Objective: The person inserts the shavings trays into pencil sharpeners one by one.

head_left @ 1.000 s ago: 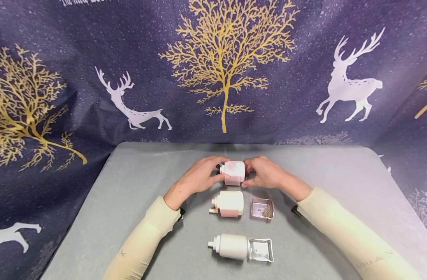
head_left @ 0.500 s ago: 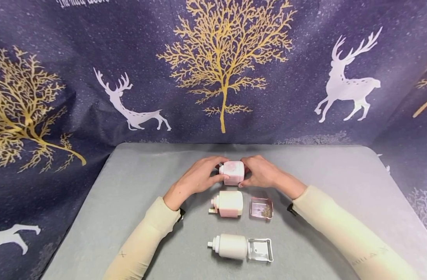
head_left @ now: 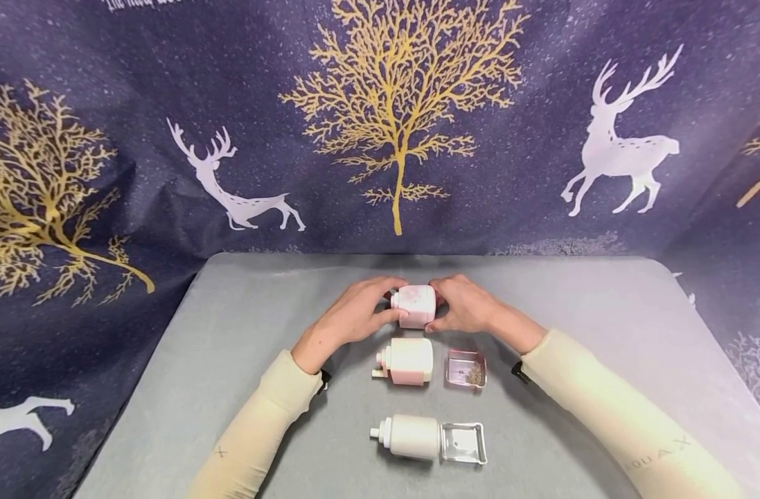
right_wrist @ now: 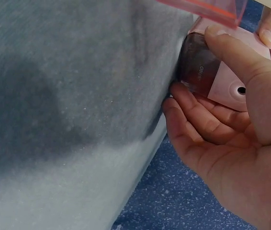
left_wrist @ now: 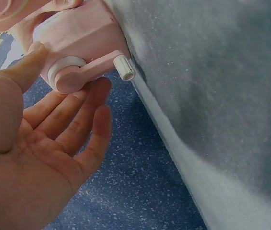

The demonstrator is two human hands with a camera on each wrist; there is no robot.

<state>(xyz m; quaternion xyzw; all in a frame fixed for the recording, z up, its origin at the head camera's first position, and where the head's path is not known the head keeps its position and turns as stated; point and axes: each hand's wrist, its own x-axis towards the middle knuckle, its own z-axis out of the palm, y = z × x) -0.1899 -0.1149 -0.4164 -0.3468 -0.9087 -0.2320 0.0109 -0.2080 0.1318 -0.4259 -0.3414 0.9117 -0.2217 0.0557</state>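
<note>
At the far middle of the table, a pink pencil sharpener (head_left: 415, 305) lies between my two hands. My left hand (head_left: 355, 313) holds it at the crank side, thumb and fingers at opposite sides. The left wrist view shows its crank arm (left_wrist: 99, 65) with a white knob. My right hand (head_left: 470, 307) grips the other end. In the right wrist view, the thumb and fingers span the dark see-through shavings drawer (right_wrist: 200, 64), which sits in the body beside the pencil hole (right_wrist: 241, 90).
Nearer me lies a cream-and-pink sharpener (head_left: 411, 362), with a pink clear drawer (head_left: 457, 378) holding shavings to its right. Closer still is a white sharpener (head_left: 413, 438) beside a clear drawer (head_left: 463, 454). A patterned cloth (head_left: 510, 173) hangs behind the grey table (head_left: 280, 305).
My right hand has shifted slightly left, closer around the end of the pink pencil sharpener. The left hand and the other sharpeners stay where they were.
</note>
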